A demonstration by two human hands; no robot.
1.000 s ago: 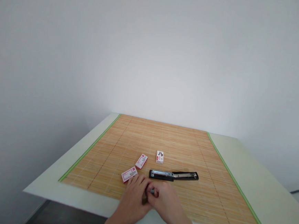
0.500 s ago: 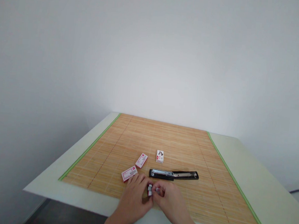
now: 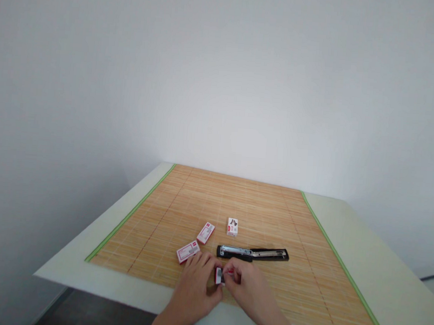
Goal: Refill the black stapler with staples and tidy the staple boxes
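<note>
Between my hands, at the near side of the mat, is a small red-and-white staple box [image 3: 218,276], partly hidden by fingers. My left hand [image 3: 197,283] grips it from the left, thumb in front and fingers behind. My right hand [image 3: 247,285] pinches at its right side; whether thumb and finger hold a flap or press on the box is hidden. Just beyond my hands lies a black stapler [image 3: 253,253], unfolded, its metal channel facing up. Touching or very close to my left fingertips is another staple box [image 3: 188,252], with a similar staple box [image 3: 206,233] behind it.
A white staple box [image 3: 232,227] with a dark picture lies beyond the stapler. Everything rests on a bamboo mat [image 3: 266,201] with green edging, on a pale table [image 3: 350,233]. A white wall [image 3: 245,84] rises behind, and the table's near edge runs under my wrists.
White flaps or pieces standing out on the held box have given way to a flatter white-and-grey face. My right hand has shifted slightly; my left hand stays almost still.
</note>
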